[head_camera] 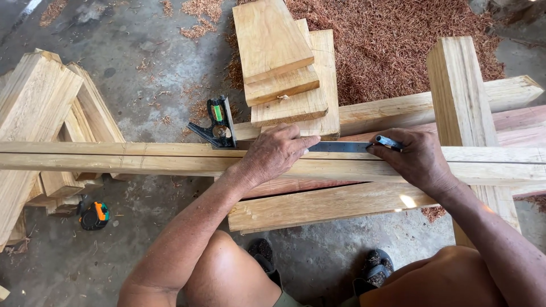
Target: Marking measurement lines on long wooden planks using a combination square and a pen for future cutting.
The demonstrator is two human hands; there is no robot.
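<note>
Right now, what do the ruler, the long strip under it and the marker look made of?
Ruler: likely steel, dull grey sheen, dark head. Strip: pale raw wood, grain visible, unfinished. Marker in right hand: probably plastic, bluish barrel; too small to confirm.

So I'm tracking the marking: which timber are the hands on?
The long pale strip lying crosswise nearest the person; left hand presses the ruler onto it, unlike the stacked boards behind.

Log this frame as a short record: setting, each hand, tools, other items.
Setting: concrete floor with reddish wood shavings
Left hand: pressed flat on steel combination square with black head, laid along long pale timber rail
Right hand: grip on blue-grey marking pen, tip at the blade
Other items: stacked pale boards; orange-black tape measure on floor
</note>
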